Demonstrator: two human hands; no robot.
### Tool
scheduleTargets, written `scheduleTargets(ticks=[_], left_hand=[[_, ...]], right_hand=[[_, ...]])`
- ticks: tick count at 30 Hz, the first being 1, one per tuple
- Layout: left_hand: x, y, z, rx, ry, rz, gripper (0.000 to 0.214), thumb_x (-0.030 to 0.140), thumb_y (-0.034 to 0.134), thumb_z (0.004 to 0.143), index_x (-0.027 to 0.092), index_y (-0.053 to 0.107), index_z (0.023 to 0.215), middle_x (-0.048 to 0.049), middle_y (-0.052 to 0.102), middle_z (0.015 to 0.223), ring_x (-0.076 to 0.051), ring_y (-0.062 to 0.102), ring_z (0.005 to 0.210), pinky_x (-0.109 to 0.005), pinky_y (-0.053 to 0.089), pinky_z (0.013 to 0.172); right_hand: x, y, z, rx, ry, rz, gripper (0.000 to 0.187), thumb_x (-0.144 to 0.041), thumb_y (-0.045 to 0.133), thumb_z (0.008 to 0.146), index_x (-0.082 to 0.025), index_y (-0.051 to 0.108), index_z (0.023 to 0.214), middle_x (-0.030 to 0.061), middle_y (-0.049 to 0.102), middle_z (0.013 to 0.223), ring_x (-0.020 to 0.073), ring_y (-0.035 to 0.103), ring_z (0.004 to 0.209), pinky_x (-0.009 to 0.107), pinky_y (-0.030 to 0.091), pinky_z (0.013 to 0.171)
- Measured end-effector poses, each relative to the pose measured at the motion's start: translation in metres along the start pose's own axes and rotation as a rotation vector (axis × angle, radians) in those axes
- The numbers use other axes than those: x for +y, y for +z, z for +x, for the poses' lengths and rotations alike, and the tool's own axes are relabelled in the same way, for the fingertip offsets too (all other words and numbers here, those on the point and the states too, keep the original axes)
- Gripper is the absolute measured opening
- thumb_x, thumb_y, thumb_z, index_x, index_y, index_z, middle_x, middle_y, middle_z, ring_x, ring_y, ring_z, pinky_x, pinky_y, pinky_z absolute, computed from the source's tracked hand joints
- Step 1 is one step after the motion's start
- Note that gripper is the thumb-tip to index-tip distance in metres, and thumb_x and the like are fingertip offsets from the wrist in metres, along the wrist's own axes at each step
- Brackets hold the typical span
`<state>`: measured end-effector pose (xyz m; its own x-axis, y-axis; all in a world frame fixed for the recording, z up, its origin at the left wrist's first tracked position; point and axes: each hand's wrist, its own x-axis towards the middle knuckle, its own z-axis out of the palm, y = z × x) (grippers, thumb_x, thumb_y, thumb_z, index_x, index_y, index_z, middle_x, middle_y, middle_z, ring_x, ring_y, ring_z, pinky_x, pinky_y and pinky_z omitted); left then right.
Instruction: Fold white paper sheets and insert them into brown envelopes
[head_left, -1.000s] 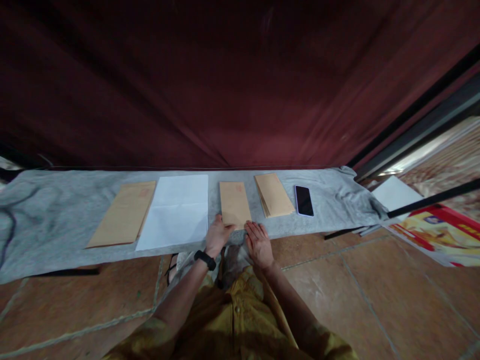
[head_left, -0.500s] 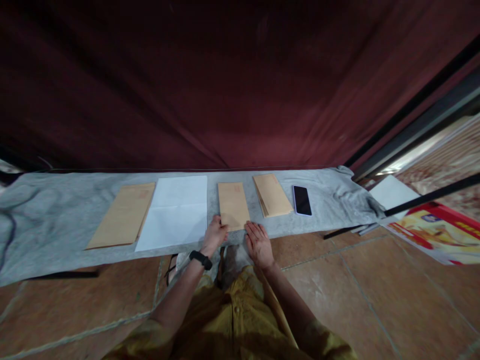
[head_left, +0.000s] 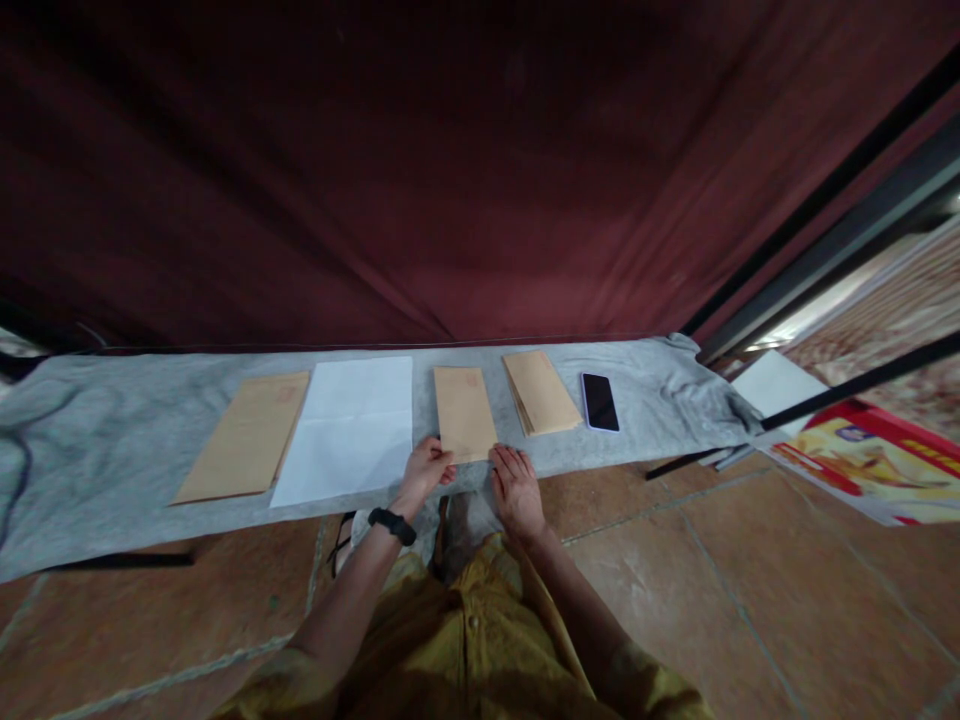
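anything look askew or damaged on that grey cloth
Mildly: the envelopes beside the phone are fanned unevenly along their left edge, not squared into a neat pile, and the cloth is rumpled at its right end. The middle envelope shows no visible damage, and nothing looks spilled.

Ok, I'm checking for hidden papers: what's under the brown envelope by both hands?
Gray cloth shows around the brown envelope, which appears to lie on it. Whatever is directly beneath is covered. The left hand and right hand also hide cloth near its closest corners.
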<state>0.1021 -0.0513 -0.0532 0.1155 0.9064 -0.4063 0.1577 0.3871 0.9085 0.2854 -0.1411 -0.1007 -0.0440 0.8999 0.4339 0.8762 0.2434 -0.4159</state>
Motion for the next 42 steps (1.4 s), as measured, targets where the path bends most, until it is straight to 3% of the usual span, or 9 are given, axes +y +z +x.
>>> scheduleTargets(ticks=[10, 16, 21, 26, 29, 32, 35, 42], left_hand=[[0.018, 0.014, -0.021, -0.052, 0.145, -0.028, 0.027, 0.040, 0.069, 0.075, 0.023, 0.050, 0.083, 0.0047, 0.062, 0.056, -0.013, 0.059, 0.045, -0.022, 0.043, 0.044], [0.035, 0.026, -0.035, -0.064, 0.398, 0.115, 0.026, 0.046, 0.061, 0.087, 0.023, 0.055, 0.098, 0.0038, 0.064, 0.065, -0.015, 0.062, 0.053, -0.024, 0.046, 0.050], [0.039, 0.027, -0.040, -0.037, 0.546, 0.348, 0.026, 0.045, 0.053, 0.096, 0.022, 0.059, 0.108, -0.0004, 0.067, 0.074, -0.018, 0.066, 0.068, -0.027, 0.048, 0.064], [0.030, 0.025, -0.045, 0.032, 0.609, 0.747, 0.021, 0.035, 0.052, 0.097, 0.021, 0.063, 0.110, -0.0115, 0.072, 0.104, -0.026, 0.069, 0.095, -0.033, 0.048, 0.078], [0.021, 0.027, -0.041, 0.034, 0.534, 0.641, 0.024, 0.036, 0.053, 0.096, 0.021, 0.062, 0.113, -0.0113, 0.072, 0.101, -0.026, 0.070, 0.093, -0.035, 0.049, 0.080], [0.013, 0.029, -0.029, 0.006, 0.306, 0.252, 0.025, 0.038, 0.059, 0.092, 0.021, 0.061, 0.110, -0.0051, 0.071, 0.084, -0.021, 0.070, 0.076, -0.031, 0.052, 0.070], [0.006, 0.031, -0.018, -0.060, 0.125, -0.030, 0.029, 0.044, 0.070, 0.080, 0.020, 0.062, 0.095, -0.0001, 0.066, 0.072, -0.017, 0.066, 0.061, -0.027, 0.050, 0.058], [0.013, 0.042, -0.012, -0.139, 0.136, -0.068, 0.030, 0.044, 0.074, 0.068, 0.020, 0.055, 0.073, 0.0026, 0.062, 0.062, -0.013, 0.061, 0.054, -0.022, 0.044, 0.052]], right_hand=[[-0.031, 0.001, 0.021, 0.031, 0.033, -0.033, 0.045, -0.015, 0.048, 0.100, -0.019, 0.054, 0.144, 0.0134, 0.063, 0.131, 0.0253, 0.058, 0.118, 0.040, 0.050, 0.101], [-0.035, -0.009, 0.035, 0.104, 0.114, 0.010, 0.042, -0.012, 0.046, 0.098, -0.022, 0.064, 0.134, 0.0125, 0.066, 0.117, 0.0234, 0.063, 0.105, 0.035, 0.054, 0.091], [-0.031, -0.025, 0.049, 0.315, 0.322, 0.363, 0.028, -0.028, 0.046, 0.100, -0.019, 0.072, 0.108, 0.0099, 0.067, 0.101, 0.0211, 0.064, 0.094, 0.034, 0.054, 0.085], [-0.029, -0.027, 0.059, 0.470, 0.689, 0.969, 0.026, -0.045, 0.064, 0.084, -0.019, 0.064, 0.086, 0.0016, 0.064, 0.082, 0.0155, 0.059, 0.073, 0.030, 0.055, 0.070], [-0.029, -0.019, 0.056, 0.480, 0.826, 1.238, 0.029, -0.043, 0.075, 0.070, -0.020, 0.059, 0.076, -0.0022, 0.061, 0.074, 0.0132, 0.057, 0.068, 0.030, 0.055, 0.071], [-0.030, -0.013, 0.050, 0.497, 0.937, 1.355, 0.033, -0.038, 0.081, 0.060, -0.021, 0.054, 0.069, -0.0051, 0.057, 0.067, 0.0117, 0.056, 0.065, 0.030, 0.055, 0.071], [-0.031, -0.010, 0.044, 0.470, 0.988, 1.402, 0.036, -0.036, 0.083, 0.056, -0.021, 0.051, 0.065, -0.0063, 0.055, 0.063, 0.0113, 0.055, 0.062, 0.029, 0.055, 0.069], [-0.018, -0.019, 0.046, 0.437, 0.960, 1.397, 0.033, -0.041, 0.080, 0.061, -0.021, 0.054, 0.068, -0.0056, 0.058, 0.063, 0.0127, 0.058, 0.061, 0.030, 0.056, 0.066]])
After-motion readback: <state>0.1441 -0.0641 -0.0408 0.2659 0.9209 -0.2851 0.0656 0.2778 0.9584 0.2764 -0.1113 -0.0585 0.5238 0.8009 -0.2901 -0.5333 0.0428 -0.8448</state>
